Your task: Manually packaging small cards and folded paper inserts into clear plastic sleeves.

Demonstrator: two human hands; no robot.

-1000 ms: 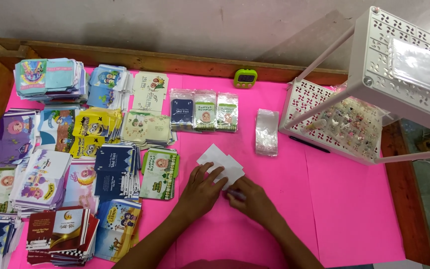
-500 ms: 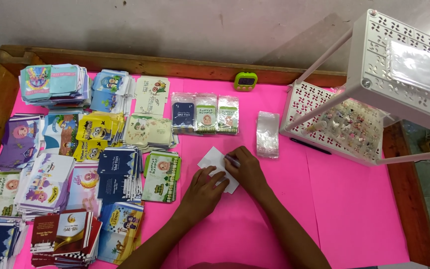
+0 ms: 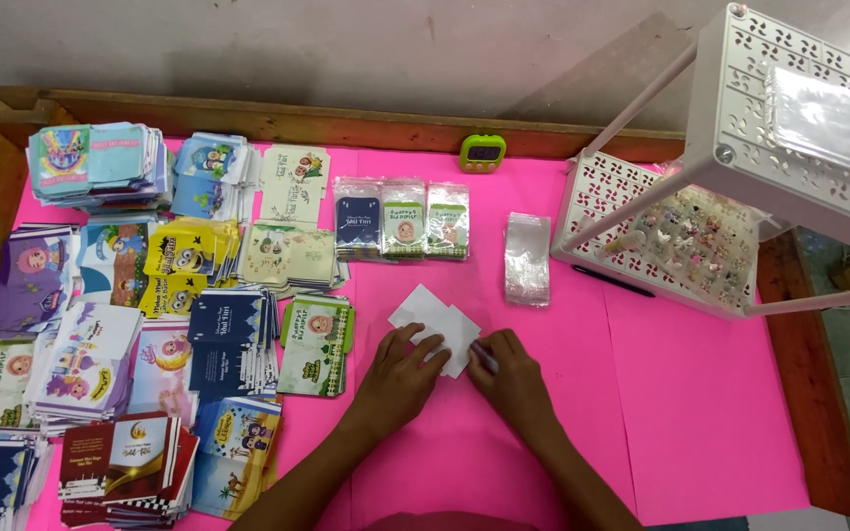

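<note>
While both hands press down at the middle of the pink-covered wooden-framed table (image 3: 700,433), a small stack of white paper squares (image 3: 437,320) lies flat under their fingertips. Left hand (image 3: 400,379): fingers spread and laid flat on the near-left corner of the squares, gripping nothing. Right hand (image 3: 516,379): fingers curled at the squares' near-right edge, pinching a small pale slip or pen tip (image 3: 484,356); cannot tell which. Just beyond the squares and to the right, a pile of clear plastic sleeves (image 3: 527,258). Beyond the squares, three sealed packets with printed cards (image 3: 402,218) in a row. Left of the squares, many stacks of colourful printed cards (image 3: 150,324). Far right of the squares, a white perforated plastic rack (image 3: 730,197). Small green timer (image 3: 482,152) at the table's far edge.
</note>
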